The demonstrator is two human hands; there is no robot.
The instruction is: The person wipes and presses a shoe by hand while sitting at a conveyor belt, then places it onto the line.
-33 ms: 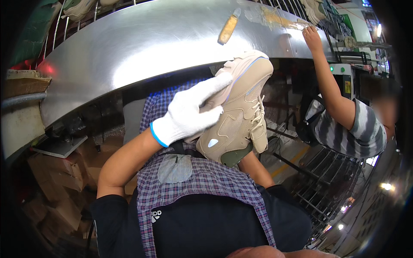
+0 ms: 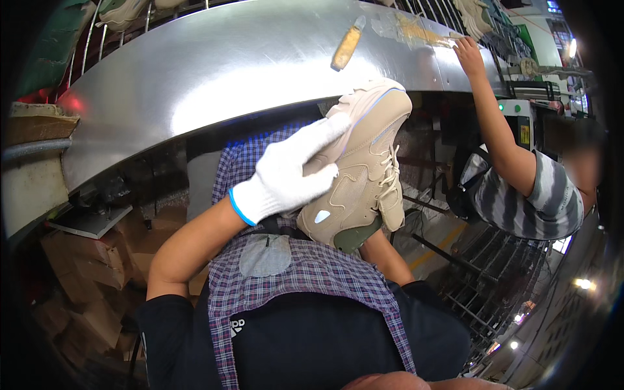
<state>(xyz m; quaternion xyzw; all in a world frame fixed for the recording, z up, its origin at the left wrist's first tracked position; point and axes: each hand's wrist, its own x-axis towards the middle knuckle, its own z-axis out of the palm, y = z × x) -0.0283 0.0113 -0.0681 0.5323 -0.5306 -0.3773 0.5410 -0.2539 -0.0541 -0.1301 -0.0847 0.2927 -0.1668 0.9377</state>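
A beige sneaker (image 2: 361, 175) with laces and a chunky pale sole is held over my lap, its toe up toward the metal bench. My left hand (image 2: 289, 169), in a white knit glove with a blue cuff, is closed on the sole side, index finger stretched along the sole and thumb over the shoe's side. My right forearm (image 2: 388, 259) runs up behind the heel end; the sneaker hides my right hand and its fingers. A dark green patch (image 2: 357, 238) shows at the sneaker's heel end.
Across the front runs a shiny metal bench (image 2: 143, 84), with a yellow-handled knife (image 2: 345, 52) lying on it. More shoes (image 2: 473, 16) rest on wire racks behind. At right a co-worker's hand (image 2: 469, 57) touches the bench's far side. Cardboard boxes (image 2: 91, 260) stand at lower left.
The view has shifted very slightly, and the co-worker's hand sits a touch higher. My grip on the sneaker looks the same.
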